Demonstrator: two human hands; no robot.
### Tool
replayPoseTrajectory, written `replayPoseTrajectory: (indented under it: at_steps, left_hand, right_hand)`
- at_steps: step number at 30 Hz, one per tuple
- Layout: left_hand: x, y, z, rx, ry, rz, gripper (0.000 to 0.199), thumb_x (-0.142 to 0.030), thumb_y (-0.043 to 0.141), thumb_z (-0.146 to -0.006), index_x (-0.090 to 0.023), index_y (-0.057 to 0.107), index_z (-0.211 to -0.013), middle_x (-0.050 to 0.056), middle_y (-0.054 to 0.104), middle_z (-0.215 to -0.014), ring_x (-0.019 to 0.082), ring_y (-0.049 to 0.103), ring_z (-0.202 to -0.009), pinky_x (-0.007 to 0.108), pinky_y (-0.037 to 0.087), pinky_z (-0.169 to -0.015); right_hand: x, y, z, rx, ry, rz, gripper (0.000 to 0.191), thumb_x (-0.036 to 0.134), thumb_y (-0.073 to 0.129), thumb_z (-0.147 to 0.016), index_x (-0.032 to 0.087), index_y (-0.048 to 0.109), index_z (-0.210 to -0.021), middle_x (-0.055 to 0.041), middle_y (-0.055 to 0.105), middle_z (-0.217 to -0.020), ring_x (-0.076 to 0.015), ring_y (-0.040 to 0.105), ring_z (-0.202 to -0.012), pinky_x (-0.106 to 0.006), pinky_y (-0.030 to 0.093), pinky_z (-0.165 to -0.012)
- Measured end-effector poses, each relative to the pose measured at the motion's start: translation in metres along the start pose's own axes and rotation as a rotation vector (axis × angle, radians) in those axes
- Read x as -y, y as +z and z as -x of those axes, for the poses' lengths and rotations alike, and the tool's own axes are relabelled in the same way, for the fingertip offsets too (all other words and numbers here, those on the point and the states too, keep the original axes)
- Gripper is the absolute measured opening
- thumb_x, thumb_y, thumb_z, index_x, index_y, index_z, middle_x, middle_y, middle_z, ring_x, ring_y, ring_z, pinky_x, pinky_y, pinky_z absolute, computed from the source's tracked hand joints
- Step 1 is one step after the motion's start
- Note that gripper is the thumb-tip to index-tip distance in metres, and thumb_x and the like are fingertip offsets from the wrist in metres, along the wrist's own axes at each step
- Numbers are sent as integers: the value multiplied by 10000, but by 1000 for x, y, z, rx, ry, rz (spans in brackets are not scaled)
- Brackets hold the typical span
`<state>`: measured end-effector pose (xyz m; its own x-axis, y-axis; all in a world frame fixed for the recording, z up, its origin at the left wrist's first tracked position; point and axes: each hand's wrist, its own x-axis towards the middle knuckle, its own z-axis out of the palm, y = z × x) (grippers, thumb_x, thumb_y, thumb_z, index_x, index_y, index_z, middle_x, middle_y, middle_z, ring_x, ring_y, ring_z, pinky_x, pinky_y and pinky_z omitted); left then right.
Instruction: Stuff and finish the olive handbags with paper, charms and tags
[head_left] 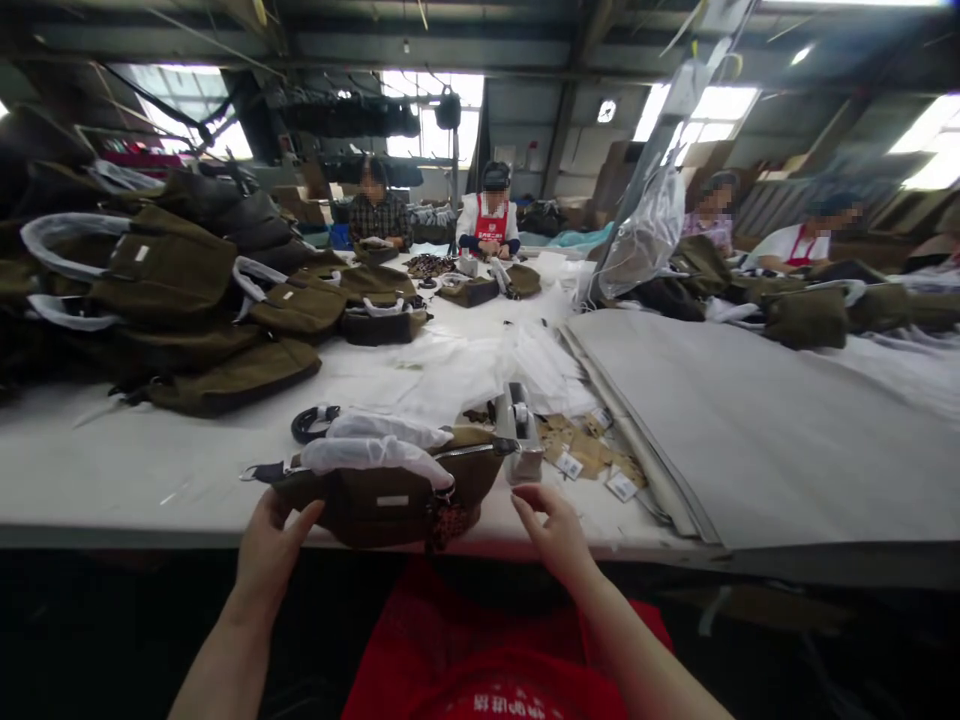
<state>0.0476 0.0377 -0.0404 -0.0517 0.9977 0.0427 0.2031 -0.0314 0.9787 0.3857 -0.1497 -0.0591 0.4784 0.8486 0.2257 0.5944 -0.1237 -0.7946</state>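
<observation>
Far beyond your left hand (271, 540) a pile of olive bags (180, 290) crowds the table (112, 470); beyond your right hand (551, 525) stands a tape dispenser (520, 425) beside scattered tags (592, 455); your left hand grips the olive bag's (397, 490) lower left corner; your right hand hovers loosely open, empty, just right of it.

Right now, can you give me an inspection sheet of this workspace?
Surface: white table, long and shared.
Job's things: olive bag at the near edge, handles wrapped in white.
Clutter: paper tags, tape dispenser, white sheets, grey sheet stack, bag pile.
Hands: left hand touching the bag's left end; right hand open, just right of it.
Cables: nothing seen.
Surroundings: people seated at the far end.
</observation>
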Motion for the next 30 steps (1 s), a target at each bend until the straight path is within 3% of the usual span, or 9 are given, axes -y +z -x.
replayPoseTrajectory:
  at_steps: [2, 5, 7, 10, 12, 14, 23, 27, 30]
  left_hand:
    - [2, -3, 12, -99, 32, 18, 697, -505, 782, -605, -166, 578, -1178, 109, 647, -1157, 310, 595, -1125, 511, 419, -1052]
    - [6, -1, 44, -363, 145, 74, 699, -501, 750, -687, -165, 521, -1255, 96, 617, -1146, 250, 605, -1069, 460, 449, -1034]
    - [8, 5, 71, -377, 207, 77, 594, -490, 732, -730, -164, 550, -1191, 72, 620, -1069, 211, 619, -975, 396, 488, -983]
    - [11, 20, 109, -60, 122, 33, 435, -488, 743, -727, -174, 631, -1006, 52, 653, -943, 200, 634, -876, 311, 532, -862]
    - [15, 32, 128, 193, -22, 40, 412, -504, 745, -719, -170, 656, -943, 60, 681, -893, 211, 652, -843, 297, 547, -792]
    - [19, 44, 141, 350, -148, 72, 418, -528, 730, -729, -163, 665, -923, 69, 697, -871, 219, 664, -818, 300, 552, -756]
    - [12, 67, 154, 459, -212, 55, 440, -595, 721, -698, -177, 678, -828, 34, 673, -771, 186, 625, -724, 262, 519, -684]
    - [12, 63, 156, 495, -239, 39, 431, -595, 695, -726, -177, 671, -829, 40, 669, -784, 194, 619, -751, 267, 511, -707]
    - [17, 61, 159, 578, -254, 1, 382, -558, 661, -773, -184, 664, -849, 47, 674, -824, 202, 622, -790, 279, 505, -742]
  right_hand:
    - [-22, -19, 7, -52, 67, 104, 332, 463, 467, -916, 188, 653, -919, -76, 716, -865, -207, 666, -797, -328, 530, -765]
    - [-53, -51, 14, -103, 160, 298, 331, 456, 455, -906, 182, 642, -900, -83, 707, -859, -222, 659, -801, -335, 511, -764]
    - [-69, -69, 16, -105, 209, 451, 310, 406, 460, -905, 166, 641, -980, -103, 699, -937, -235, 650, -831, -354, 496, -793]
    - [-87, -87, 17, -71, 264, 685, 341, 240, 457, -891, 108, 588, -1177, -186, 634, -1156, -273, 613, -989, -403, 445, -903]
    - [-96, -93, 14, -15, 287, 803, 341, 166, 440, -888, 78, 588, -1182, -225, 603, -1198, -288, 580, -1076, -404, 413, -947]
    - [-103, -97, 8, 57, 308, 880, 298, 160, 413, -914, 76, 624, -1108, -230, 620, -1153, -278, 592, -1058, -378, 424, -919]
    - [-110, -118, -25, 348, 376, 937, 194, 187, 530, -913, 81, 693, -907, -144, 717, -959, -194, 666, -875, -352, 473, -835]
    - [-97, -135, -16, 403, 400, 862, 218, 131, 505, -856, 78, 713, -821, -205, 727, -920, -241, 680, -837, -329, 445, -740]
    - [-90, -150, 0, 458, 396, 741, 217, 183, 496, -847, 137, 703, -799, -125, 742, -827, -218, 678, -769, -288, 426, -676]
